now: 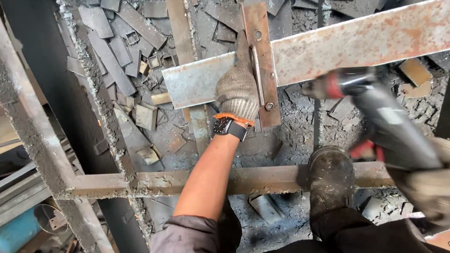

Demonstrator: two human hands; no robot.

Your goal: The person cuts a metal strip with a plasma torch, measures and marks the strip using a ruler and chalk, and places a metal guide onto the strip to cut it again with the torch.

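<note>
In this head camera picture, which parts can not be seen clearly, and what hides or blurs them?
- Power tool: motion blur smears its front end; the working tip cannot be made out.
- Right hand: blurred and cut off by the right edge; its grip is unclear.
- Rusty flat bar: runs out past the right edge.
- Left hand: its glove covers the bar and the upright strip beneath.

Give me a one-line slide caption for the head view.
Gloved left hand presses a rusty square against a long flat steel bar while the right hand holds a power tool nearby.
</note>
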